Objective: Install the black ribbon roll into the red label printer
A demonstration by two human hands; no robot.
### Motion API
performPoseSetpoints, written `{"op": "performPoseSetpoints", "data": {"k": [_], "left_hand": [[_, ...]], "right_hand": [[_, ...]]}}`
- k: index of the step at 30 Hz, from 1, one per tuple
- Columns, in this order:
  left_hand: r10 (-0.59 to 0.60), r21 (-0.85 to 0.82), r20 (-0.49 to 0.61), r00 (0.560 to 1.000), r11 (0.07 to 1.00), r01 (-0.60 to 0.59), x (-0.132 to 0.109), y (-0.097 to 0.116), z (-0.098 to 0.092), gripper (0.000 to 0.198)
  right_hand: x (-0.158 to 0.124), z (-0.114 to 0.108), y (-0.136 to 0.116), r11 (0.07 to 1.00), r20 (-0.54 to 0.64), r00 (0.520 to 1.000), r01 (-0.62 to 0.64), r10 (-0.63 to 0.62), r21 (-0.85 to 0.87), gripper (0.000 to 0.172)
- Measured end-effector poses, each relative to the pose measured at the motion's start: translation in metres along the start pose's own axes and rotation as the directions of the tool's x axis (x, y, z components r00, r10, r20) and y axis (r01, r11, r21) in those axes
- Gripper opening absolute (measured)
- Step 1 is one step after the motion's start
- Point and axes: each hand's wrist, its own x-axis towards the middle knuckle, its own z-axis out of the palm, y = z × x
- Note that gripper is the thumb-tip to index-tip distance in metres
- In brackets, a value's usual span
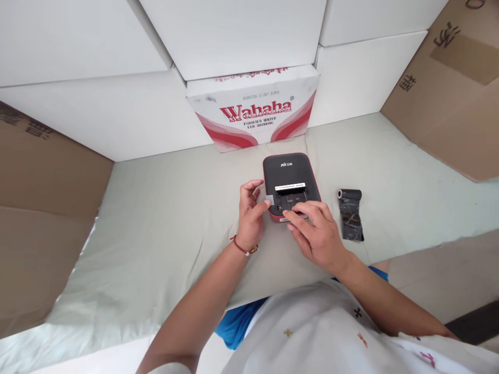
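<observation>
A black device with a red edge [286, 174] lies on the pale green cloth, with an open slot and a white label strip across its middle. My left hand [251, 213] is at its left edge, thumb on a small grey translucent piece [270, 199] at the device's lower left, fingers curled beside the edge. The fingers of my right hand [315, 231] rest bent on the device's lower part, at the dark film [293, 199] in the slot; whether they grip it is hidden. To the right lies a roll of black ribbon [351, 210], partly unrolled.
Behind the device stands a white and red Wahaha carton [257, 111], against stacked white boxes [241, 31]. Brown cardboard boxes stand at the left [42, 218] and right [452, 88]. The cloth [156, 223] ends at a front edge near my body.
</observation>
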Motion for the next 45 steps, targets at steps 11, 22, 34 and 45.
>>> {"op": "performPoseSetpoints", "data": {"k": [11, 22, 34, 45], "left_hand": [[-0.255, -0.376, 0.227, 0.94, 0.868, 0.326, 0.02, 0.004, 0.004, 0.086], [-0.346, -0.462, 0.193, 0.918, 0.794, 0.396, 0.018, 0.005, 0.003, 0.08], [-0.239, -0.409, 0.166, 0.957, 0.866, 0.287, 0.012, -0.01, 0.01, 0.055], [-0.211, -0.397, 0.144, 0.967, 0.882, 0.252, 0.015, -0.015, 0.013, 0.06]], "right_hand": [[0.001, 0.002, -0.003, 0.999, -0.05, 0.998, 0.029, -0.032, -0.044, 0.035], [0.003, 0.005, -0.003, 0.999, -0.12, 0.993, 0.009, -0.014, -0.038, 0.044], [0.045, -0.035, 0.014, 0.983, 0.106, 0.993, 0.028, -0.048, 0.184, 0.029], [0.153, -0.01, 0.041, 0.875, 0.708, 0.557, -0.075, 0.434, -0.478, 0.03]]}}
